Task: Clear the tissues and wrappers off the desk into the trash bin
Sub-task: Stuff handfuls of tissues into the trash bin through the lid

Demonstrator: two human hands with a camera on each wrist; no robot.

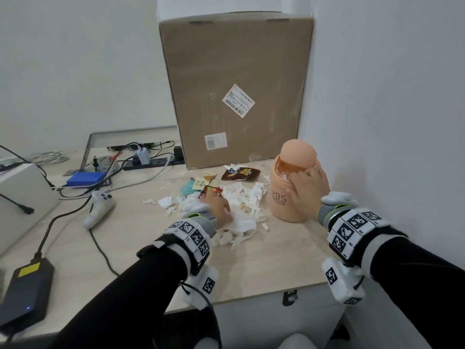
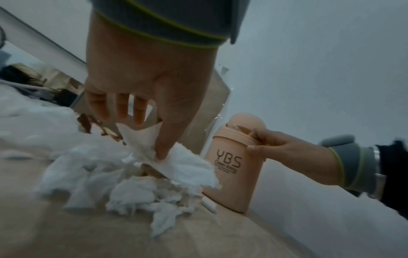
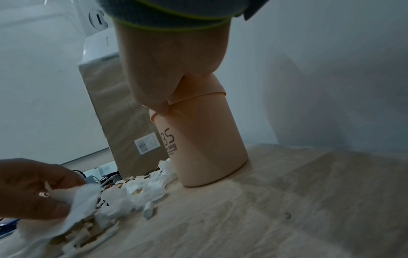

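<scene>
A heap of torn white tissues (image 1: 242, 205) lies mid-desk. Behind it are a brown wrapper (image 1: 240, 173), a red wrapper (image 1: 211, 190), a teal scrap (image 1: 187, 189) and a yellow note (image 1: 201, 183). My left hand (image 1: 221, 207) reaches into the heap, and its thumb and fingers pinch one tissue (image 2: 187, 165). The peach swing-lid trash bin (image 1: 284, 200) stands upright right of the heap, near the wall. My right hand (image 1: 302, 182) grips the bin's top, thumb on the body and fingers at the lid opening (image 2: 253, 141). In the right wrist view my palm hides most of the lid.
A tall cardboard box (image 1: 236, 89) leans against the wall behind the litter. Cables and a power strip (image 1: 151, 162), a blue box (image 1: 85, 178), a white controller (image 1: 99, 207) and a black power adapter (image 1: 25, 290) sit to the left. The wall runs close on the right.
</scene>
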